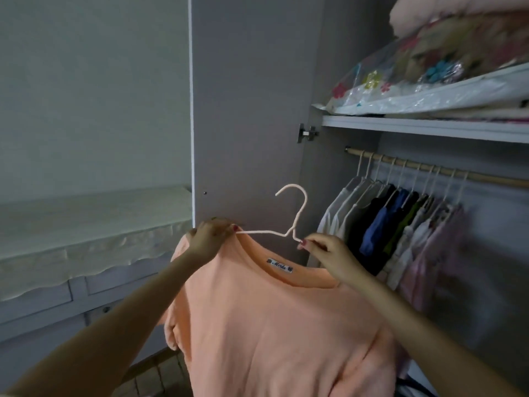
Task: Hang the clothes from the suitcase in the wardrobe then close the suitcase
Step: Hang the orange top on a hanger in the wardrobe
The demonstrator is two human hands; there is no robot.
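A peach shirt (274,325) hangs in front of me on a pale pink hanger (297,213), whose hook points up and left. My left hand (209,239) pinches the shirt's left shoulder and the hanger's left arm together. My right hand (326,253) pinches the hanger's right arm at the neckline. The wardrobe rail (486,177) runs at the right, above and beyond the hanger, with several garments (400,224) hanging on it. The suitcase is out of view.
The open wardrobe door (252,110) stands just behind the hanger. A shelf (429,128) above the rail carries bagged bedding (429,81). A low cabinet with a pale lace-edged cover (86,233) is at the left. The rail's left end (352,151) is bare.
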